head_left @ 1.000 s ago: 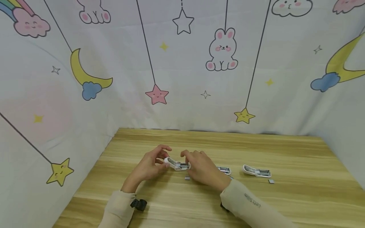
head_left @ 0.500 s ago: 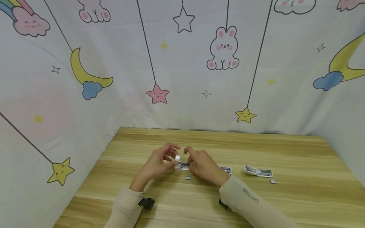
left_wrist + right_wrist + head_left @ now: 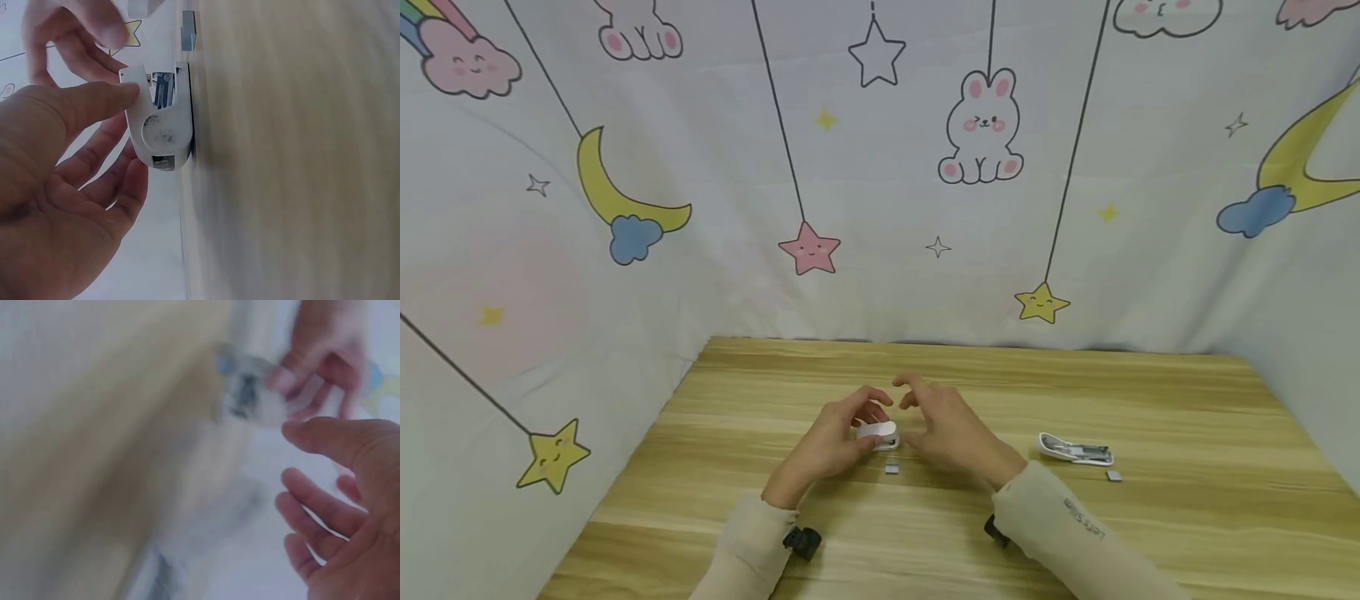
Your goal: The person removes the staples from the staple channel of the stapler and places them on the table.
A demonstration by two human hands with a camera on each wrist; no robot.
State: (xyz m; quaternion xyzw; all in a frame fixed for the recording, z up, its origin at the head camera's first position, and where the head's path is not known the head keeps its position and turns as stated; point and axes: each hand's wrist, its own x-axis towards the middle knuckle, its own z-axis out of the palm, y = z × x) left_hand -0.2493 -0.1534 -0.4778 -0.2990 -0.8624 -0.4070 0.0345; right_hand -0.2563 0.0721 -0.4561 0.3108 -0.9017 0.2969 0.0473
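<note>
A small white stapler [image 3: 877, 433] sits on the table in the left hand's [image 3: 841, 429] grip. In the left wrist view, that hand's thumb presses the upper arm of the stapler [image 3: 165, 125], its other fingers lying behind. The arm is swung down over the base with a gap between, and metal parts show inside. The right hand [image 3: 951, 429] hovers just right of the stapler, fingers spread and holding nothing; in the right wrist view the thumb of the right hand [image 3: 350, 487] points toward the stapler. A small grey block of staples [image 3: 892, 469] lies in front.
Farther right lies a second white stapler [image 3: 1077, 451], folded open, with another staple block [image 3: 1113, 476] before it. Part of one more stapler [image 3: 153, 575] shows blurred in the right wrist view. A patterned white curtain [image 3: 880, 283] rises behind the table.
The left hand has moved right and swung the stapler's upper arm over onto its base. The right hand has let go of the stapler and drawn back to the right.
</note>
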